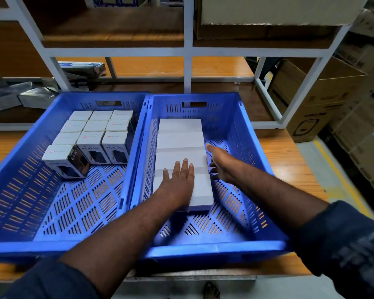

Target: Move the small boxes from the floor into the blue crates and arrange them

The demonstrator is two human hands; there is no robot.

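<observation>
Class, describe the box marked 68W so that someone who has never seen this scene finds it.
Look in the left blue crate, where small printed boxes stand in rows at the far end. The 68W box is the nearest one, at the front left. It alone sits askew and reads 68W; its neighbours read 20W.

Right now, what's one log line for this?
left hand rests flat on white boxes | right hand beside them | right crate holds four | left crate holds printed boxes
</observation>
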